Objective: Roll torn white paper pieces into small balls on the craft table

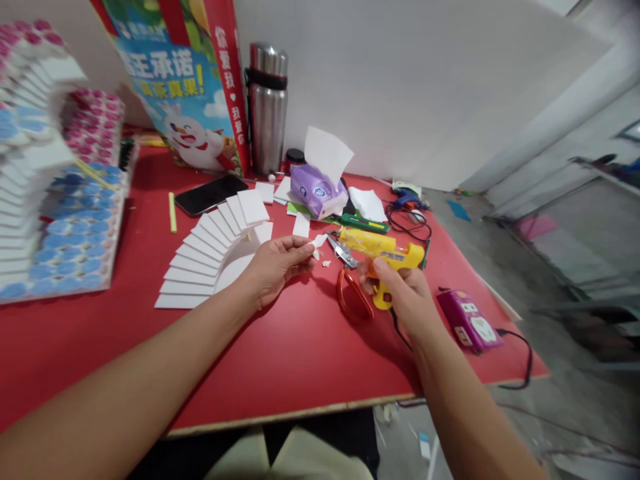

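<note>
My right hand [400, 287] grips a yellow hot glue gun [383, 250], its nozzle pointing left. Between the thumb and fingers of my left hand [283, 263] is a small torn piece of white paper [319, 243], close to the nozzle. Left of that hand, a fan of white rectangular pieces [200, 257] curves like stair steps around a pale round base [233, 273], partly hidden by my wrist. Red-handled scissors [354, 297] lie on the table below the glue gun. A tiny white scrap [327, 264] rests near their blades.
A purple tissue pack [317, 192], green utility knife [365, 223], black phone [210, 195] and yellow stick [173, 213] lie on the red table [295, 360]. A steel thermos [269, 110] stands behind. A purple box [469, 320] with a cable sits right; a pink-and-blue stepped model [75, 220] stands left.
</note>
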`<state>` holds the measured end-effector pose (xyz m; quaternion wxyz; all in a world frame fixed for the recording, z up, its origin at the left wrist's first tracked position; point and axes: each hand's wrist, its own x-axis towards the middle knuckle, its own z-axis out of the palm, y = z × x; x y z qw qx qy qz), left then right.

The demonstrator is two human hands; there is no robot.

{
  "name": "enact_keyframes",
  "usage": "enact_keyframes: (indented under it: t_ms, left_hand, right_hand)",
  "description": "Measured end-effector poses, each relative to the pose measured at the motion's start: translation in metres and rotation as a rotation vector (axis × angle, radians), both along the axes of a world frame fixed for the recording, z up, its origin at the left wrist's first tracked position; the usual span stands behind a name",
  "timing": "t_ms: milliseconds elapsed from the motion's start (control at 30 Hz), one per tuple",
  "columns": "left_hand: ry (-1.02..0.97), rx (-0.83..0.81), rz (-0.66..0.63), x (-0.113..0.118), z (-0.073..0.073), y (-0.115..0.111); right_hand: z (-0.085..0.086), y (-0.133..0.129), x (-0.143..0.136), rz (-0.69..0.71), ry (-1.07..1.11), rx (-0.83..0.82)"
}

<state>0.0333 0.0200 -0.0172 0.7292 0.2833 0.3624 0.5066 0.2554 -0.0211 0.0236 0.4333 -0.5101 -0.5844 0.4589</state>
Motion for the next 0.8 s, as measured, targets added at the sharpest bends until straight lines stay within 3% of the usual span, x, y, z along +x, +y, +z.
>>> enact_keyframes:
  t_ms: [100, 300, 800]
  left_hand:
    - [0.017, 0.000, 0.019, 0.002, 0.000, -0.001]
    - [0.078, 0.026, 0.039, 0.002, 0.002, -0.003]
    - [0.106, 0.040, 0.031, 0.003, 0.004, -0.003]
  right_hand:
    - [-0.009, -0.003, -0.002, 0.034, -0.084, 0.076]
    - [-0.010, -0.004, 0.001, 0.046, -0.246, 0.093]
    - [-0.015, -0.005, 0.002, 0.062, -0.384, 0.173]
